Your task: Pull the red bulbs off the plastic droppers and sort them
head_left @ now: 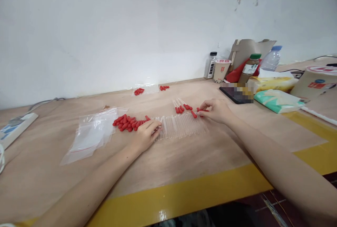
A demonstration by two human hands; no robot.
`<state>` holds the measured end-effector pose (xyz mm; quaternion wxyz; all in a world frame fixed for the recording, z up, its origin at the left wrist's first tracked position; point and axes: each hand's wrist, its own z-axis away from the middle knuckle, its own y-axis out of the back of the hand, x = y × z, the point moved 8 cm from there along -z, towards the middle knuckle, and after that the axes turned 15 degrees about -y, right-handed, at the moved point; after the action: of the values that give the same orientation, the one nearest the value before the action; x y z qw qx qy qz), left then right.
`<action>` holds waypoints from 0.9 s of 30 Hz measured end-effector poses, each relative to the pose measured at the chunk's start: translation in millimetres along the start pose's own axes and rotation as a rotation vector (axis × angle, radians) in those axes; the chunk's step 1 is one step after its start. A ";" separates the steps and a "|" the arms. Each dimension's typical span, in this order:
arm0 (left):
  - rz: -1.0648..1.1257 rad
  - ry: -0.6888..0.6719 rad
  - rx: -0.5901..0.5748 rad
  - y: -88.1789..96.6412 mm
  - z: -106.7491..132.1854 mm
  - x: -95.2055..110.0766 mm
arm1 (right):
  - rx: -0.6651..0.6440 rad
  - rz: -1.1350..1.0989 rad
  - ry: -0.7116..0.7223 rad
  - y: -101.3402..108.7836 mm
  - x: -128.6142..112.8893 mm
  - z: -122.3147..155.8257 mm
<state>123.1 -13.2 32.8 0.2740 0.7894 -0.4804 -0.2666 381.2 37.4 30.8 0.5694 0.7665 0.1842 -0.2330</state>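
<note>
A row of thin clear glass tubes [179, 125] lies side by side on the table. My left hand [147, 134] rests at the row's left end, its fingers curled together, and whatever they hold is hidden. Beside it is a pile of red rubber bulbs [125, 123]. My right hand [214, 110] is at the far right end of the row, thumb and fingertips pinched on a red rubber bulb [201, 110]. Several droppers [181, 109], thin tubes with red bulbs on, lie just behind the row. One more red bulb [193, 114] sits at the row's upper edge.
Clear zip bags [92, 134] lie on the left, near a power strip [18, 128]. At the back is a small bag with red bulbs [139, 91]. A phone [234, 94], tissue packs [279, 101], a lidded cup [221, 70] and bottles [250, 68] crowd the right.
</note>
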 end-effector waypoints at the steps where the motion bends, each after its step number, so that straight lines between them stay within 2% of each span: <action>1: 0.015 -0.006 -0.010 -0.6 -0.8 1.1 | 0.008 0.033 0.011 -0.3 -0.9 0.5; 7: -0.006 0.043 -0.146 -4.1 1.9 -1.9 | 0.030 0.169 0.051 -1.6 -5.3 2.4; 12: 0.015 0.107 -0.240 -6.8 4.4 -3.8 | 0.025 0.134 0.071 -3.6 -5.2 2.1; 18: 0.074 0.163 -0.336 -11.0 5.3 -3.6 | 0.121 0.092 -0.021 -2.2 -1.3 3.0; 23: 0.120 0.148 -0.448 -17.0 8.0 0.1 | 0.076 0.128 -0.027 -15.4 -15.6 0.5; 27: 0.139 0.131 -0.456 -17.2 10.2 -0.5 | 0.067 0.217 -0.156 -24.5 -19.5 -16.5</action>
<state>126.4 -7.9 13.8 0.4932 0.6877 -0.4424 -0.2969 354.1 59.8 26.6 0.5779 0.7801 0.0476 -0.2351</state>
